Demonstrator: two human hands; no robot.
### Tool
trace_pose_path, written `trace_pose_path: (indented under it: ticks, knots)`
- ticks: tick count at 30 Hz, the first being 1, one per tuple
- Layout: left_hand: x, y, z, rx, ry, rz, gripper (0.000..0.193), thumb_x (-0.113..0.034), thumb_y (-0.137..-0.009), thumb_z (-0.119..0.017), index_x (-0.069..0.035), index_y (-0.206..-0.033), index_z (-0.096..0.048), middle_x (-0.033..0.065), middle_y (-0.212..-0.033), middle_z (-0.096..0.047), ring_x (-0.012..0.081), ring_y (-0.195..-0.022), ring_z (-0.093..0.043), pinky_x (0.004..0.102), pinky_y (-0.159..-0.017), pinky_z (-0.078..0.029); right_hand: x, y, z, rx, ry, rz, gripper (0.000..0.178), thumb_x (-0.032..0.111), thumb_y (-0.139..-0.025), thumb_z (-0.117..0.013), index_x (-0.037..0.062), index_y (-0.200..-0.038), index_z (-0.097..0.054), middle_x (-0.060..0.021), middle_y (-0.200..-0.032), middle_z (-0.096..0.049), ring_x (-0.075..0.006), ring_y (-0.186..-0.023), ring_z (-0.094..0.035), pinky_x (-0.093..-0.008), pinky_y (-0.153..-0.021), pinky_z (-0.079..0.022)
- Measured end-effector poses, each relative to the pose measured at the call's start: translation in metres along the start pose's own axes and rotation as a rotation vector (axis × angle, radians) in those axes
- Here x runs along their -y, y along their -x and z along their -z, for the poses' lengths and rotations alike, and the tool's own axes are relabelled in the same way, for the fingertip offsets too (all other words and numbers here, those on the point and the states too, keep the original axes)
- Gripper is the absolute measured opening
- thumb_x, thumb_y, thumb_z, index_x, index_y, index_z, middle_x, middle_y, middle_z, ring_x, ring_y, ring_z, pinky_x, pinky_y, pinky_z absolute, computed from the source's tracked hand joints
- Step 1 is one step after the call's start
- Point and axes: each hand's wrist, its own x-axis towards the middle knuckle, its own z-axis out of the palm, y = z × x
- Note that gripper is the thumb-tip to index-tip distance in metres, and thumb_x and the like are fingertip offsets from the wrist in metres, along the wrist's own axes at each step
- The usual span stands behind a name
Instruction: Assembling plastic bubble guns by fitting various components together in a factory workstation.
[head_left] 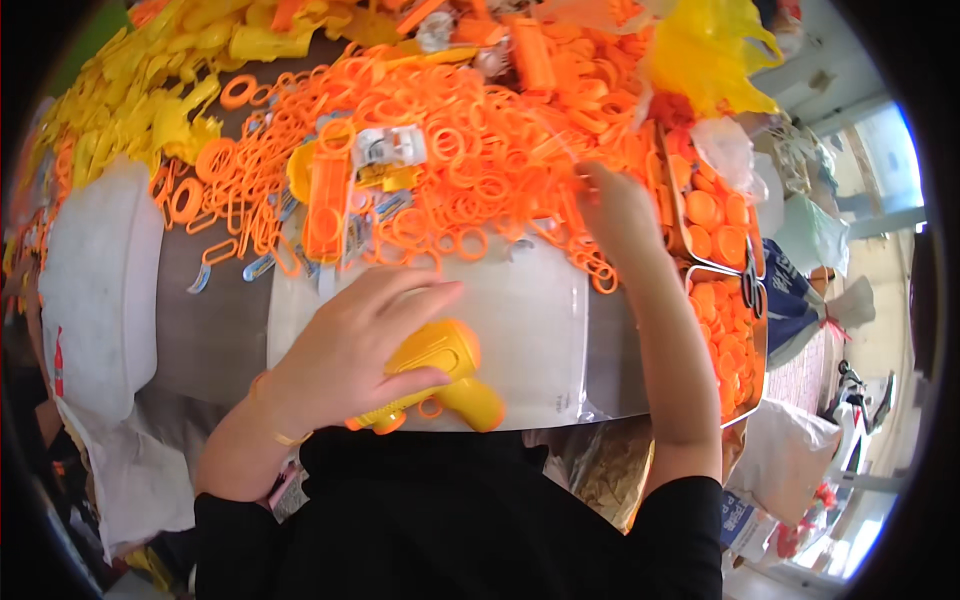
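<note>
Low in the middle, a yellow toy gun [455, 358] with an orange end lies on a pale sheet [515, 320]. My left hand [365, 345] rests loosely around its body, thumb across the top and the longer fingers stretched along the far side. Part of the toy is hidden under the palm. Further off to the right, my right hand [618, 207] is at the edge of a heap of orange plastic parts [480, 150]. Its fingers are curled together and slightly blurred; what they hold, if anything, cannot be made out.
Yellow plastic parts [130, 90] pile up at the far left, beside a white plastic container [105, 290]. Trays of orange round caps [720, 330] stand at the right, with black-handled scissors [752, 280] on their edge. A yellow bag [710, 55] lies at the far right.
</note>
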Motion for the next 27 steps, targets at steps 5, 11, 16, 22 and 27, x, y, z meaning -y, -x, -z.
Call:
trace_pose_path:
  ticks: [5, 11, 16, 22, 27]
  knots:
    - [-0.022, 0.05, -0.02, 0.056, -0.075, 0.335, 0.079, -0.03, -0.067, -0.078, 0.001, -0.129, -0.04, 0.0133, -0.103, -0.054, 0.0307, -0.093, -0.054, 0.0393, -0.082, -0.045, -0.004, 0.021, -0.011, -0.066, -0.032, 0.204, 0.023, 0.017, -0.081, -0.065, 0.0086, -0.103, -0.065, -0.0108, -0.088, -0.067, -0.0263, -0.086, -0.061, -0.0374, -0.079, -0.048]
    - [-0.007, 0.048, -0.01, 0.015, 0.153, 0.429, 0.083, -0.029, -0.063, -0.081, -0.001, -0.129, -0.038, 0.0119, -0.097, -0.054, 0.029, -0.091, -0.055, 0.0364, -0.079, -0.046, 0.058, 0.072, 0.003, 0.091, -0.588, 0.334, 0.018, 0.014, -0.084, -0.063, 0.0049, -0.099, -0.067, -0.0099, -0.087, -0.066, -0.0238, -0.086, -0.062, -0.0304, -0.075, -0.048]
    - [-0.005, 0.045, -0.013, -0.012, 0.121, 0.356, 0.077, -0.029, -0.062, -0.081, -0.002, -0.123, -0.041, 0.0119, -0.095, -0.054, 0.0282, -0.092, -0.055, 0.0361, -0.08, -0.046, 0.109, 0.086, -0.015, 0.579, -0.559, 0.522, 0.021, 0.017, -0.087, -0.059, 0.0043, -0.102, -0.067, -0.0114, -0.084, -0.061, -0.0254, -0.081, -0.059, -0.0341, -0.076, -0.048]
    - [-0.003, 0.048, -0.016, 0.102, -0.044, 0.301, 0.066, -0.034, -0.062, -0.078, -0.003, -0.113, -0.051, 0.0107, -0.1, -0.058, 0.0272, -0.09, -0.058, 0.036, -0.078, -0.048, 0.092, 0.108, -0.006, 0.457, -0.467, 0.754, 0.068, 0.039, -0.076, -0.071, 0.0019, -0.128, -0.048, -0.0187, -0.121, -0.052, -0.0339, -0.114, -0.048, -0.0415, -0.095, -0.042]
    - [-0.002, 0.044, -0.017, 0.103, -0.054, 0.248, 0.069, -0.036, -0.064, -0.077, 0.001, -0.117, -0.05, 0.0088, -0.1, -0.058, 0.0247, -0.088, -0.056, 0.0339, -0.077, -0.048, 0.091, 0.098, -0.006, 0.467, -0.415, 0.848, 0.064, 0.034, -0.068, -0.078, -0.0026, -0.115, -0.054, -0.017, -0.106, -0.06, -0.0334, -0.103, -0.055, -0.0398, -0.091, -0.044]
